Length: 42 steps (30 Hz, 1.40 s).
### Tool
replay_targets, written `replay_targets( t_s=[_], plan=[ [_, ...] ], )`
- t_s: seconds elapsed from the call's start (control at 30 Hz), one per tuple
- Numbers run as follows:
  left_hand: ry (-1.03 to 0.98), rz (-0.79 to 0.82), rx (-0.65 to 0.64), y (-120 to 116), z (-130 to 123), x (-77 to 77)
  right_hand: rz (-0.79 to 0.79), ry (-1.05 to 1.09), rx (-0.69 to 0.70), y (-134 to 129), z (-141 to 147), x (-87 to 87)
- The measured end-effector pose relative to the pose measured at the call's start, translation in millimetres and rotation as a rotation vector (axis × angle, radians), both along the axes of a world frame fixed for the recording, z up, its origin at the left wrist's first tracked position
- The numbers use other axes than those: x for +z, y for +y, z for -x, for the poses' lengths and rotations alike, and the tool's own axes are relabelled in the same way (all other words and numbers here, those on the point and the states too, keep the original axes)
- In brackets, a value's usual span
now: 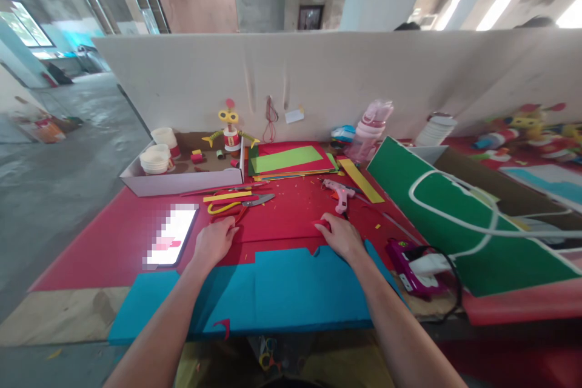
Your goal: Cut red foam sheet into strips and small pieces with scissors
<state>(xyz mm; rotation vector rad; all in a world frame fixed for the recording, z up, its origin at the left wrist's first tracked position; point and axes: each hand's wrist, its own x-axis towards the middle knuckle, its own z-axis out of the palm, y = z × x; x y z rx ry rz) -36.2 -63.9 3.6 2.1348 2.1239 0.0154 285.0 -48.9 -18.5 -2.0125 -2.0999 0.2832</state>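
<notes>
A flat red sheet lies on the table between my two hands. My left hand is closed at the sheet's left end, its thumb and fingers together at the edge. At the right end, my right hand pinches the sheet's edge. Yellow-handled scissors lie open-bladed just beyond my left hand, beside yellow strips. A pink glue gun rests beyond my right hand. Blue paper covers the table's near edge, under my forearms.
A phone lies at the left, below a white box with paper cups. Behind are stacked coloured papers and a robot-like figure. Right: a purple power strip, a green board, a white cable and a pink bottle.
</notes>
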Motion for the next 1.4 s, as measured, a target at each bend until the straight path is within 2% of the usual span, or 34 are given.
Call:
replay_targets(
  t_s=[0.37, 0.87, 1.4],
  plan=[
    [-0.006, 0.012, -0.009, -0.6, -1.1, 1.8, -0.031, 0.052, 0.051, 0.8, -4.3, -5.2],
    [0.011, 0.026, 0.017, -1.9, -7.6, 7.5, -0.013, -0.012, -0.001, 0.9, -0.1, -2.6],
    [0.021, 0.023, 0.017, 0.4, -4.7, 2.6, -0.052, 0.045, -0.004, -1.2, -0.8, -4.2]
  ],
)
